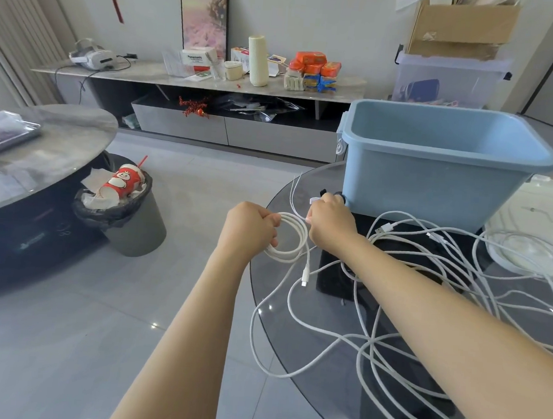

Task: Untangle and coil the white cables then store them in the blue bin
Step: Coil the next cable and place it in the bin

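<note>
Currently our left hand [249, 227] grips the coil [288, 238] of white cable beside the blue bin [434, 174]; right-hand fingers [328, 219] pinch its tail. Light, limp and springy, we judge: hold across all loops.

Cables [370, 343]: white, I see.
Bin [434, 174]: pale blue.
Table [288, 210]: smoky grey glass.
Cup [123, 182] at my nine o'clock: red, white figure.
</note>
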The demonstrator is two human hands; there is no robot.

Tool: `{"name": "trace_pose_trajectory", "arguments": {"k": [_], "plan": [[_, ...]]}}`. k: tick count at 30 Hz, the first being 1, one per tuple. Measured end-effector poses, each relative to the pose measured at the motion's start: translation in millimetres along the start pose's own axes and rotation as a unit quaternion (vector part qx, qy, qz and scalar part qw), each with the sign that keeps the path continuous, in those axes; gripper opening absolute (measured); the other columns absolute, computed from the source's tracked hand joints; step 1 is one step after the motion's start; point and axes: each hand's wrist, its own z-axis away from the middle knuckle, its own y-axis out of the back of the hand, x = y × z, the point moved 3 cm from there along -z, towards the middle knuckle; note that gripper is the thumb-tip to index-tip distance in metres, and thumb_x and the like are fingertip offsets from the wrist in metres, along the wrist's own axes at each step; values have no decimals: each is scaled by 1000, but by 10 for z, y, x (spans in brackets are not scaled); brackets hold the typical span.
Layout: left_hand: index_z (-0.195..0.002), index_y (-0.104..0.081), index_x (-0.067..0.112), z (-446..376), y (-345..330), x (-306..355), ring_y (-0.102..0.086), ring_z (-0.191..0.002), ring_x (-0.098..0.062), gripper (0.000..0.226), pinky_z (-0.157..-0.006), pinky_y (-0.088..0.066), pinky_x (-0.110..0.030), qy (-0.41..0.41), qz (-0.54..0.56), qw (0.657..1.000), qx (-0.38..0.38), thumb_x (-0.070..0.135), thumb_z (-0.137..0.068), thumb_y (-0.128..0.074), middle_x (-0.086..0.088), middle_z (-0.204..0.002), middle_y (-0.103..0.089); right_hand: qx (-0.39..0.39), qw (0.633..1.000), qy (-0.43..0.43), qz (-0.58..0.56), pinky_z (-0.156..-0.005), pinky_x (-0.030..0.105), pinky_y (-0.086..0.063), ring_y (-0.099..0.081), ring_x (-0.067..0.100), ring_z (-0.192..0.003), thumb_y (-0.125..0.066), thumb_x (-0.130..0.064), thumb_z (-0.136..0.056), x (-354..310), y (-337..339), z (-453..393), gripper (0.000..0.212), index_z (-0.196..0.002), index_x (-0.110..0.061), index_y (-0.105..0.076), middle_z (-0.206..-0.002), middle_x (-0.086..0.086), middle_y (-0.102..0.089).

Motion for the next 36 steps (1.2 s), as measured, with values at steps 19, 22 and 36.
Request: {"name": "trace_pose_trajectory", "arguments": {"k": [19,22,36], "plan": [[-60,-62,7,477,-603,503,-59,-68,-23,37,-71,-50,-30,-80,-75,992,-64,21,-93,-53,-9,-66,-68,129,968,-49,-212,-66,16,-39,-60,13,-83,-53,-8,-93,1104,1099,1839,19,-89,-21,-67,-87,-5,-66],[-60,-61,5,529,-659,530,-57,-66,-20,38,-65,-47,-27,-87,-91,991,-55,21,-93,-52,-9,-67,-68,104,973,-43,-201,-67,14,-37,-56,13,-83,-52,-10,-93,1251,1145,1960,21,-85,-24,-66,-93,-3,-62],[-54,-60,10,570,-781,608,-53,-57,-17,39,-54,-41,-23,-89,-106,989,-44,19,-91,-54,-6,-60,-64,94,973,-25,-211,-69,7,-32,-51,16,-85,-49,-4,-93,1609,1258,2115,28,-77,-26,-58,-94,-2,-55]]}}
